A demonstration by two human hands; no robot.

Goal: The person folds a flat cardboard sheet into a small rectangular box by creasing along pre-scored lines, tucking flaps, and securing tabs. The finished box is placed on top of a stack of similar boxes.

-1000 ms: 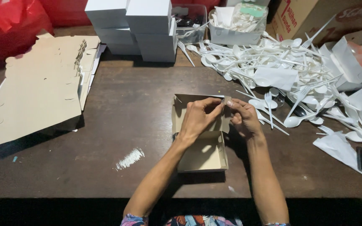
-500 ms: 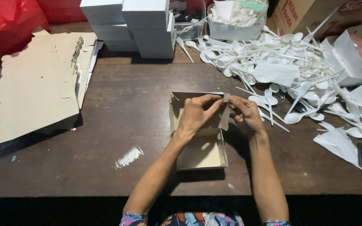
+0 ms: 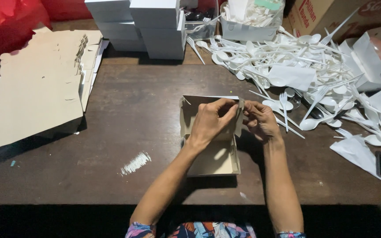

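A dark wooden surface (image 3: 124, 114) is carrying the work. At its left a stack of flat brown cardboard blanks (image 3: 36, 88) is lying fanned out, well apart from the hands. At the far edge, closed white boxes (image 3: 155, 26) are standing stacked in two piles. Just beside them a clear plastic tub (image 3: 201, 20) is holding dark items too small to tell, and a white tray (image 3: 248, 22) is holding pale cutlery. A large heap of white plastic spoons and forks (image 3: 296, 66) is spreading over the right side, reaching near the right hand; nothing is lying between the hands and the carton. White paper sleeves (image 3: 358, 150) are lying at the right edge. A brown shipping box (image 3: 327, 15) with red print is sitting at the far right corner; a red bag (image 3: 5, 22) is sitting at the far left.

The partly folded cardboard carton (image 3: 212, 150) is sitting at centre, empty inside. The left hand (image 3: 210, 121) is curling closed over its far wall, fingertips pinching the top flap. The right hand (image 3: 261, 120) is pinching the carton's right corner, fingers bent tight.
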